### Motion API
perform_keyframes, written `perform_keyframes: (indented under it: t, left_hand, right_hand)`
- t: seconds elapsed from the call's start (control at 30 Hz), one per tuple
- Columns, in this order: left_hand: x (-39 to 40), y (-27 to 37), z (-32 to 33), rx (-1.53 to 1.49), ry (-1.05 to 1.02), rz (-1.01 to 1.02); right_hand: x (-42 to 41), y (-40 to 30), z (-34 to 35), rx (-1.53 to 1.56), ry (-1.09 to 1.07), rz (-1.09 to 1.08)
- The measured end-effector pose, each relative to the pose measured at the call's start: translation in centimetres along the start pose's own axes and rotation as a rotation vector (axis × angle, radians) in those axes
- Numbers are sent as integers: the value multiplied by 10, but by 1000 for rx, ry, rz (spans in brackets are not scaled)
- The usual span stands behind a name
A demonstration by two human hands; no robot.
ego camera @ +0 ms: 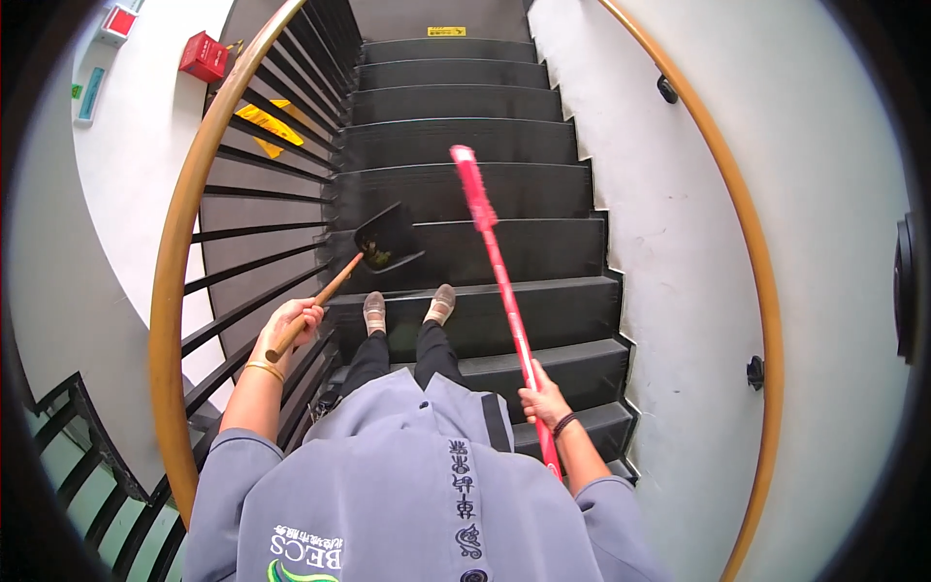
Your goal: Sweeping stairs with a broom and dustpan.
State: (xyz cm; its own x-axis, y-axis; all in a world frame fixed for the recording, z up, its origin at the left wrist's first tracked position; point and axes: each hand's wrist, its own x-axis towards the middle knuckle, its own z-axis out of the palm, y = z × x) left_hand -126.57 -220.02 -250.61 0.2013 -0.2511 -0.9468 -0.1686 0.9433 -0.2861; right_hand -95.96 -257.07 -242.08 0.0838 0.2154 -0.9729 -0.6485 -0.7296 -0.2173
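Observation:
My left hand [297,325] grips the wooden handle of a black dustpan [389,236], whose pan is above the stairs just ahead of my feet. Some brownish-green debris [377,254] lies in the pan. In my right hand [542,396] is the red-and-white pole of a broom with a pink, blurred bristled head [474,190]. That head is farther ahead and to the right of the dustpan, over the dark stair steps [538,251]; whether it touches them I cannot tell. My feet stand side by side on one step.
A wooden handrail [169,313] on black metal balusters runs along the left. Another wooden handrail [764,291] is fixed to the right wall. Beyond the left balusters are a yellow floor sign [269,127] and a red box [204,57]. Yellow tape [446,31] marks the landing at the stairs' foot.

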Motion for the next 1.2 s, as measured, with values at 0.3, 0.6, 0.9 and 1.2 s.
perform_keyframes:
  t: [0.3, 0.6, 0.9, 1.2]
  left_hand:
    - [-71, -10, 13, -371, -456, 34]
    - [-106, -43, 57, -331, -582, 115]
    - [-117, -60, 92, -310, -566, 196]
    - [-129, -45, 107, -314, -652, 133]
  right_hand:
    - [17, 30, -42, -1027, 213, -142]
    - [129, -31, 71, -1776, 9, -346]
    - [160, -83, 65, -1702, 63, -87]
    - [56, -174, -164, -2070, 635, -161]
